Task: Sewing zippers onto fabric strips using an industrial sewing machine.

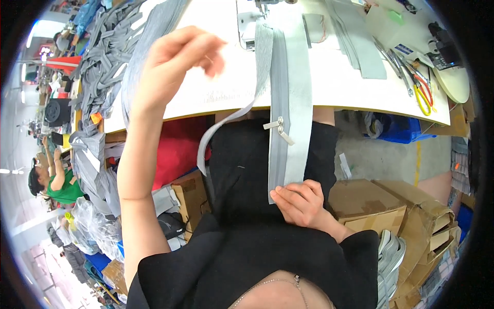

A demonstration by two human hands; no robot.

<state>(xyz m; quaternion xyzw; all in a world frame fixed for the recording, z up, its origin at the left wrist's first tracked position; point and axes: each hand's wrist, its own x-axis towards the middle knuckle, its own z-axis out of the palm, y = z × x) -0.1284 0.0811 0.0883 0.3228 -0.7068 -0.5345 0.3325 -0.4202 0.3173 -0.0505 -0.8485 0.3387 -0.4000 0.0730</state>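
A grey zipper (278,92) hangs over the front edge of the table toward my lap. It carries two metal zipper pulls (280,130), and a pale grey fabric strip (298,87) runs along its right side. My right hand (302,202) pinches the lower end of the zipper and strip. A narrow grey band (226,123) curls off to the left of the zipper. The far end lies beneath the sewing machine (263,7), only partly in view. My left hand (180,59) is raised over the table's left side, fingers bent and smeared by motion; I cannot tell whether it holds anything.
Long grey strips (146,46) and a tangled heap of grey pieces (108,56) lie to the left. Stacked pale strips (360,41), yellow-handled scissors (424,98) and tweezers are on the right. Cardboard boxes (365,198) and a blue bin (396,129) stand below. A person in green (64,188) works far left.
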